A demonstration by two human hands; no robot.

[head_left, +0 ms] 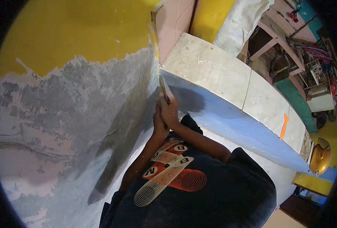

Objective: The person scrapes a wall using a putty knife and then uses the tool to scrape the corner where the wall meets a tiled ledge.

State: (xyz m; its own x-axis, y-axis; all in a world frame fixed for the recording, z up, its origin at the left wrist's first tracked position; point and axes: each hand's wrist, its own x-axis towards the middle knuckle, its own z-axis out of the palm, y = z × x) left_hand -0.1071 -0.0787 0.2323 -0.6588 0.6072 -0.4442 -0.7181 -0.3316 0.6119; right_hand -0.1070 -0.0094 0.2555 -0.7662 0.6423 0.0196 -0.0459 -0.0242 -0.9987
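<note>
In the head view, the readable writing is on the dark shirt (214, 190): two letters B and one M, each in a round spot of the print (170, 174); another letter between them is partly lost in the folds. I can make out no label on the thin, flat blade (163, 85).

The right hand (170, 111) is closed around the blade, close to the far left corner of the tabletop (221, 76). The left hand (159, 124) presses up against the right hand from the wall side; whether its fingers also grip the blade, I cannot tell. The blade points away from the body into the narrow angle between the scraped wall (81, 114), left of the tabletop, and the blue side (229, 117) below the tabletop's front edge. That angle tightens at the tip, while the space widens back toward the body.

The tabletop's front edge curves away to the right, and its pale tiles meet at dark joints. An orange tool (284, 126) lies toward its right end, the narrow end at the front edge and the wider end farther in. Small pale crumbs lie near its left end. A white sack (240, 28) stands at its back edge, and a gold-coloured rounded object (320, 159) is beyond its right end.
</note>
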